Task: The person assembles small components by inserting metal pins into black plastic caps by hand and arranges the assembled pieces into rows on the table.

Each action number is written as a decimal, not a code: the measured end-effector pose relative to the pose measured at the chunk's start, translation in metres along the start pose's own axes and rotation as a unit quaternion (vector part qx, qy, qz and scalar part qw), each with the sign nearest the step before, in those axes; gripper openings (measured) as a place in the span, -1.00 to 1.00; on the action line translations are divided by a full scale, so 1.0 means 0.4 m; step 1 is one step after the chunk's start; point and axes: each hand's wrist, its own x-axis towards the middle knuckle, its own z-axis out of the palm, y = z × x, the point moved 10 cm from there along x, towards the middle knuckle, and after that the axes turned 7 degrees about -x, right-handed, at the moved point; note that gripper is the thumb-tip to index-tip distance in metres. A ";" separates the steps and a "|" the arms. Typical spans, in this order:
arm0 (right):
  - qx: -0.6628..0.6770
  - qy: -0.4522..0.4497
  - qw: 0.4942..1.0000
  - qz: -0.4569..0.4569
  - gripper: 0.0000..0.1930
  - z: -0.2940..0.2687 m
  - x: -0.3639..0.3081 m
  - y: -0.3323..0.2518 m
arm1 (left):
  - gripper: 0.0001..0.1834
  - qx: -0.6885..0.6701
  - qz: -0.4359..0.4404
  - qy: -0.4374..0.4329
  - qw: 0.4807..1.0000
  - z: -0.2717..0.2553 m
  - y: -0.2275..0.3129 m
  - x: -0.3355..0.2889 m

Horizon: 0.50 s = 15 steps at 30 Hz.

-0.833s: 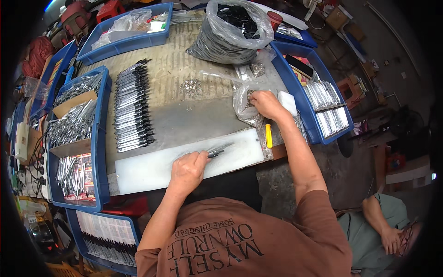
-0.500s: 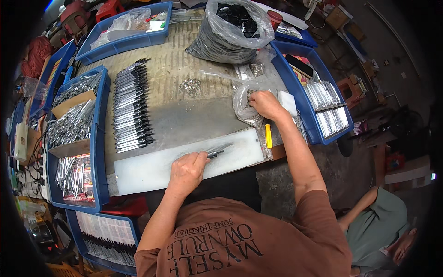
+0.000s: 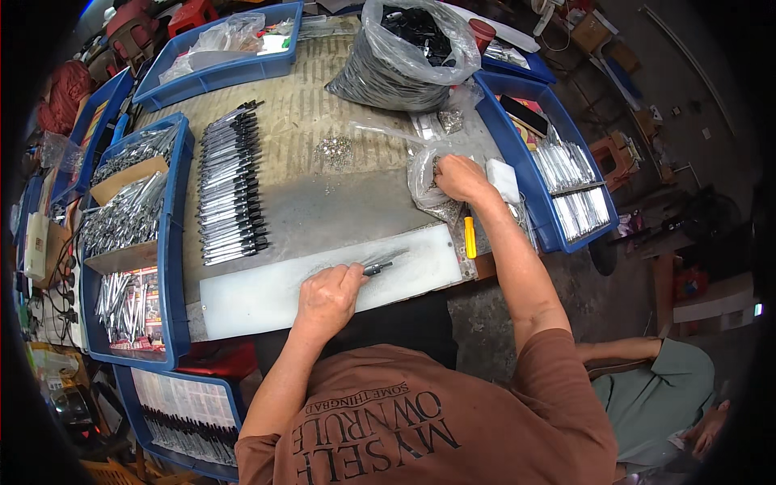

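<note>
My left hand [image 3: 327, 297] is closed around a slim metal rod with a dark fitting [image 3: 377, 268], its end pointing right over the white board [image 3: 259, 299]. My right hand [image 3: 461, 178] reaches into the mouth of a clear plastic bag [image 3: 422, 184] of small metal parts. Its fingers are bunched together, and their tips are hidden in the bag, so what they pinch cannot be seen. A yellow handle [image 3: 470, 238] lies just below that bag. Left of the board's far side, several metal rods with black ends [image 3: 230, 190] form a neat column.
Small loose parts [image 3: 335, 151] are scattered mid-table. A large bag of black pieces [image 3: 400, 65] stands at the back. Blue trays of metal rods flank the table at left [image 3: 171, 267] and right [image 3: 558, 234]. Another person [image 3: 663, 396] sits at the lower right.
My hands stay almost where they were, the right still in the bag with a slight shift. The other person's arm at the lower right has moved up toward my right sleeve.
</note>
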 end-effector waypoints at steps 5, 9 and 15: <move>-0.008 0.022 0.999 -0.027 -0.79 0.003 -0.004 -0.007 | -0.85 -0.006 -0.012 -0.006 1.000 0.002 -0.005 -0.001; 0.014 0.059 0.997 -0.057 -0.80 -0.006 -0.015 -0.005 | -0.83 -0.020 -0.015 -0.006 1.000 0.002 -0.005 0.000; 0.131 0.119 0.982 -0.065 -0.78 -0.040 -0.040 0.021 | -0.83 -0.015 -0.013 -0.003 1.000 0.000 -0.003 0.000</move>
